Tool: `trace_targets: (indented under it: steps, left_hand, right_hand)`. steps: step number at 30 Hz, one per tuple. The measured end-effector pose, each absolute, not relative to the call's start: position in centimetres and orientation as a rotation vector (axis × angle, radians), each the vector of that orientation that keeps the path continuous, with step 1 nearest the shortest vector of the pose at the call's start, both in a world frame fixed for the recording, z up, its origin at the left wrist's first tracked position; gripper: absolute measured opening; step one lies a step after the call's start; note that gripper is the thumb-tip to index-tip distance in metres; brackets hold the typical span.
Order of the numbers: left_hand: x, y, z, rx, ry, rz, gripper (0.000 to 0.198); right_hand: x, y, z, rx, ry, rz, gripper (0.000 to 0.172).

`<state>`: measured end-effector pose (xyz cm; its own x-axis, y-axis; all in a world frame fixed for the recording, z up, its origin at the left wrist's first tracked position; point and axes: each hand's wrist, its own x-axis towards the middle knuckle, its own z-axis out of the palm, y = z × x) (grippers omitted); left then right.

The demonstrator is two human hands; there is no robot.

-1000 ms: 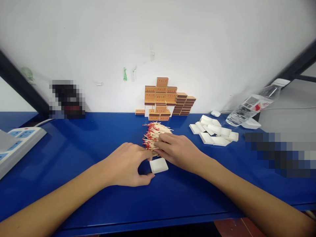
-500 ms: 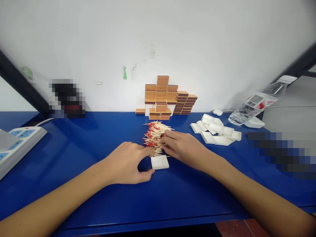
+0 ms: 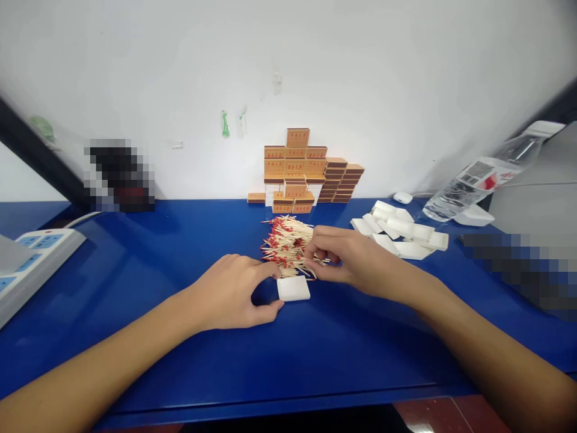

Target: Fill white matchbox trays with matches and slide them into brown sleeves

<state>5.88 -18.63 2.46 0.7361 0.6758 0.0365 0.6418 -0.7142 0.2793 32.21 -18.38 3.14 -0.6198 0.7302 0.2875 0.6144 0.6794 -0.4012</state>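
Note:
A small white matchbox tray (image 3: 294,288) lies on the blue table in front of a heap of red-tipped matches (image 3: 283,237). My left hand (image 3: 238,291) grips the tray by its left end, index finger at the far corner and thumb at the near one. At the right side of the heap, my right hand (image 3: 345,258) is closed in a pinch with matches between its fingertips; how many I cannot tell. A few loose matches lie between the heap and the tray.
Orange matchboxes (image 3: 295,162) stand stacked against the wall behind the heap. Several white trays (image 3: 401,231) are piled on the right, near a tilted water bottle (image 3: 482,177) and a small white case (image 3: 402,197). A power strip (image 3: 49,252) sits at the left.
My right hand has drawn back slightly to the right from the match heap, its fingers now pinched. My left hand stays at the tray. The camera view has shifted a little.

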Motion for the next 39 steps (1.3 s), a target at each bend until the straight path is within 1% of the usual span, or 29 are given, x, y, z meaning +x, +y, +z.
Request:
trace_targets:
  steps: [4,10,12,16,25,32,35,39]
  left_hand:
    - [5.9,-18.7,2.6,2.709,1.036,0.205,0.03]
    - [5.9,-18.6,2.5,2.727,1.025,0.221,0.029]
    - [5.9,-18.6,2.4,2.739,1.017,0.23,0.029]
    - [5.9,-18.7,2.3,2.768,0.994,0.262,0.028]
    - [6.0,-18.7,2.4,2.727,0.983,0.249,0.024]
    - [5.8,-18.9,2.3,2.716,0.937,0.257,0.023]
    - [5.8,-19.0,2.3,2.714,0.93,0.266,0.022]
    - [5.8,-18.9,2.3,2.702,0.948,0.263,0.023]
  right_hand:
    - [31.4,-19.4,3.4,-0.992,-2.551,0.508,0.011]
    - [30.9,-20.2,2.9,-0.999,-2.682,0.398,0.009]
    - [31.2,-20.2,3.0,-1.016,-2.671,0.397,0.01]
    - [31.6,-20.1,3.3,-1.066,-2.661,0.423,0.005]
    - [30.9,-20.3,3.3,-1.031,-2.676,0.545,0.015]
    - [30.8,-20.3,3.5,-1.006,-2.63,0.655,0.011]
    - [30.7,-20.5,3.7,-0.983,-2.617,0.754,0.013]
    - [30.7,-20.5,3.8,-0.986,-2.614,0.74,0.015]
